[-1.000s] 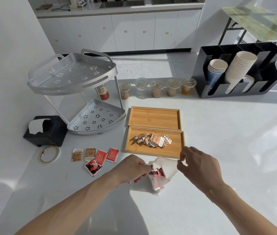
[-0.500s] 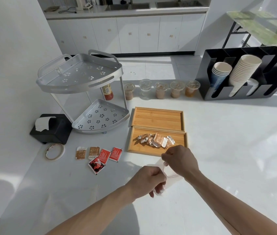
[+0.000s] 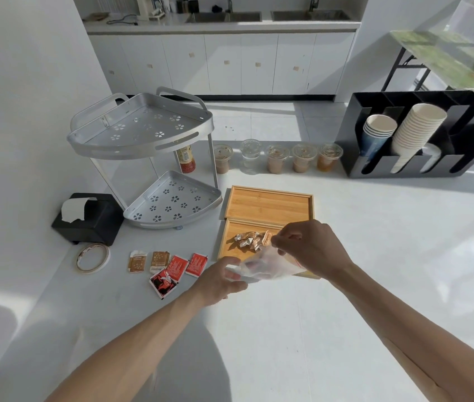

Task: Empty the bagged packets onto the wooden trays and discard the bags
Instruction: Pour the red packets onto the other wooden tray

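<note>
Here the white bench [image 3: 375,256] carries two wooden trays: the far tray [image 3: 269,203] lies beyond the right hand [image 3: 309,248] with nothing on it, and the near tray [image 3: 227,242] lies partly under that hand, with a heap of foil packets [image 3: 248,239] just to its left. Between both hands hangs a clear plastic bag [image 3: 267,266] over the front edge of the near tray; something red shows faintly inside. I think the risk is that the thin bag slips or tips too early, so packets fall on the bench beside the tray. The right hand pinches the upper edge of the bag with curled fingers. The left hand [image 3: 219,281] holds its lower end, fingers half bent, but blur hides the exact grip.
</note>
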The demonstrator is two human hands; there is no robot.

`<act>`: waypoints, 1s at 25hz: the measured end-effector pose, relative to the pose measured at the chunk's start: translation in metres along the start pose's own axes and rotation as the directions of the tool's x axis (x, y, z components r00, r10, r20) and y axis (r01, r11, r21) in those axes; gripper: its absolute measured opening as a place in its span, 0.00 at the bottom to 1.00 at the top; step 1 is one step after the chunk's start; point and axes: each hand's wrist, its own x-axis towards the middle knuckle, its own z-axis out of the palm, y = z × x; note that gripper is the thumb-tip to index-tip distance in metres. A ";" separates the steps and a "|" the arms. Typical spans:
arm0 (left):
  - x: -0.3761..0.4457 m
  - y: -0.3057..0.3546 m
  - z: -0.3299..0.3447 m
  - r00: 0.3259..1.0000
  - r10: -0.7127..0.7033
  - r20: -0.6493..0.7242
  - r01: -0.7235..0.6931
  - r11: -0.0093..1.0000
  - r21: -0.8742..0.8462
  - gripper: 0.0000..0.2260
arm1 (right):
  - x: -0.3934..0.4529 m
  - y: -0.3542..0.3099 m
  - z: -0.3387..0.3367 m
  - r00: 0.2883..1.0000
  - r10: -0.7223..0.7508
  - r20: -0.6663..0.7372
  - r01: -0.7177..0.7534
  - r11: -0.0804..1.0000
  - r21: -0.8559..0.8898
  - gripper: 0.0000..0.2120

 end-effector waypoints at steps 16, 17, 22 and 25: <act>0.054 0.077 -0.078 0.953 0.053 -0.297 -0.132 0.959 -0.251 0.02 | 0.109 0.042 -0.048 0.986 0.102 -0.129 -0.078 0.981 0.179 0.01; 0.061 0.085 -0.086 0.946 0.067 -0.318 -0.134 0.972 -0.194 0.02 | 0.120 0.046 -0.046 0.985 0.121 -0.124 -0.097 0.978 0.183 0.01; 0.098 0.115 -0.107 0.883 0.160 -0.442 -0.145 0.987 0.068 0.03 | 0.169 0.069 -0.033 0.971 0.210 -0.111 -0.188 0.966 0.176 0.08; 0.123 0.125 -0.112 0.857 0.192 -0.478 -0.111 0.975 0.191 0.05 | 0.194 0.087 -0.022 0.963 0.256 -0.080 -0.242 0.957 0.160 0.10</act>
